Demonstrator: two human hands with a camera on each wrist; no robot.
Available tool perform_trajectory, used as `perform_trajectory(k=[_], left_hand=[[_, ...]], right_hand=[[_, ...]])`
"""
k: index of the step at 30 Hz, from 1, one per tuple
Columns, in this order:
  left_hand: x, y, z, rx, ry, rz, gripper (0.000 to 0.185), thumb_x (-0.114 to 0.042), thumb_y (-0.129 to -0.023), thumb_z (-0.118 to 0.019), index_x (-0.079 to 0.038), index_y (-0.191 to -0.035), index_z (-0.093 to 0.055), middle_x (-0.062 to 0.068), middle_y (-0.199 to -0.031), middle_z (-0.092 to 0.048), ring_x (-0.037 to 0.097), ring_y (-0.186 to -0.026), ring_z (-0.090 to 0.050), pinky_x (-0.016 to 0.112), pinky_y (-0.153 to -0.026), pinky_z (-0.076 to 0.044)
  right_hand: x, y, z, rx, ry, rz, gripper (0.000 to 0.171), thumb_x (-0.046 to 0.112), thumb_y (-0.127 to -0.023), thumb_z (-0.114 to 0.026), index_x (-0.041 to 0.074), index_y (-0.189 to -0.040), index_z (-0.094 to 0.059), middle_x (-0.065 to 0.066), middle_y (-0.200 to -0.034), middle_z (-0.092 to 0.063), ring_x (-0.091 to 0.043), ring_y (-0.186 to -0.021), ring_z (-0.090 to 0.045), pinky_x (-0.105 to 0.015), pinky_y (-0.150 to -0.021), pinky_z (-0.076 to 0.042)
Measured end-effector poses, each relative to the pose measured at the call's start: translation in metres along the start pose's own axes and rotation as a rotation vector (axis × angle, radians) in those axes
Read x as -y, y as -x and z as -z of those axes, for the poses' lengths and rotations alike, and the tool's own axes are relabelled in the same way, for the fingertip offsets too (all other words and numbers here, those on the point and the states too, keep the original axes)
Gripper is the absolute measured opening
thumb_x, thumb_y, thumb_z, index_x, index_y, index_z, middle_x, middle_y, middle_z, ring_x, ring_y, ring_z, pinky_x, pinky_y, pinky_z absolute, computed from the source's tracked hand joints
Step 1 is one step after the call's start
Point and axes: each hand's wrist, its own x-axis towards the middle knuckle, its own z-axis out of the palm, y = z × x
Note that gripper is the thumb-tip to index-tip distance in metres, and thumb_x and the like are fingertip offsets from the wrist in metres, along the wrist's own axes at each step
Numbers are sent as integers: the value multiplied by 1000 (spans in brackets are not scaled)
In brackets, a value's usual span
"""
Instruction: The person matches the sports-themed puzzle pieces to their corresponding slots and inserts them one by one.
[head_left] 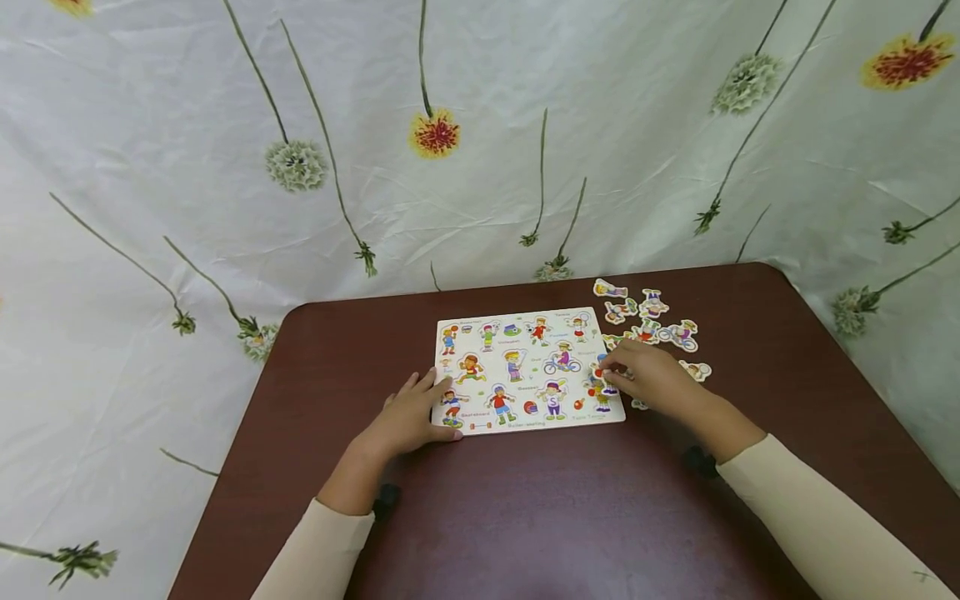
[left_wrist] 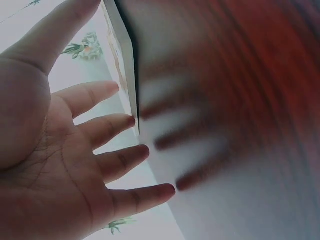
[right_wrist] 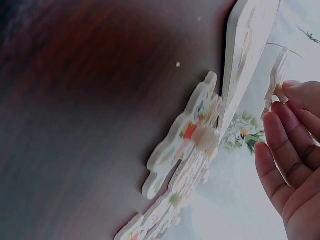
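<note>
From the head view, a puzzle board (head_left: 527, 369) lies flat on the dark table (head_left: 525, 500), its long axis running left to right across the person's front, its printed figures upright toward them. The left hand (head_left: 411, 417) rests at the board's near left corner, fingers straight and spread, likely to keep the board from sliding. The right hand (head_left: 651, 375) sits at the board's right edge, its grip pinching a small puzzle piece (head_left: 602, 377) over the lower right cells. Loose pieces (head_left: 652, 317) lie scattered on the table just beyond the right hand, within easy reach.

The left wrist view shows the left hand's palm (left_wrist: 45, 150) open with fingers (left_wrist: 120, 160) spread, their tips meeting the board's edge (left_wrist: 125, 75); the hand holds nothing.

In the right wrist view, the right hand's fingers (right_wrist: 285, 145) curl toward the piece (right_wrist: 276, 80), which stands up thin and edge-on to the lens, close to the board's face (right_wrist: 247, 45). Which way its picture faces cannot be told here. More loose pieces (right_wrist: 185, 145) lie flat on the table beside the board.
</note>
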Motion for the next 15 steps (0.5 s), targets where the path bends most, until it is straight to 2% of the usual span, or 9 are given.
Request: perform_trajectory(k=[5, 10, 15], left_hand=[[-2, -1, 0, 1, 29, 7, 94, -48, -83, -81, -17, -159, -35, 17, -169, -19, 46, -156, -15, 77, -114, -20], [1, 0, 0, 23, 22, 54, 89, -49, -88, -75, -19, -161, -31, 20, -169, -15, 45, -156, -12, 77, -115, -16], [3, 3, 0, 37, 18, 57, 87, -50, -92, -70, -19, -162, -28, 21, -169, -13, 44, -157, -10, 77, -116, -13]], right_hand=[[1, -1, -5, 2, -14, 16, 11, 12, -92, -74, 7, -102, -76, -4, -93, -69, -16, -83, -64, -37, -74, -53], [4, -2, -9, 32, -21, 16, 8, 10, -89, -75, 8, -96, -73, 0, -86, -64, -12, -79, -59, -31, -70, -50], [8, -3, -11, 59, -10, 22, 6, 10, -88, -76, 9, -92, -71, 2, -82, -62, -10, -77, -56, -31, -68, -48]])
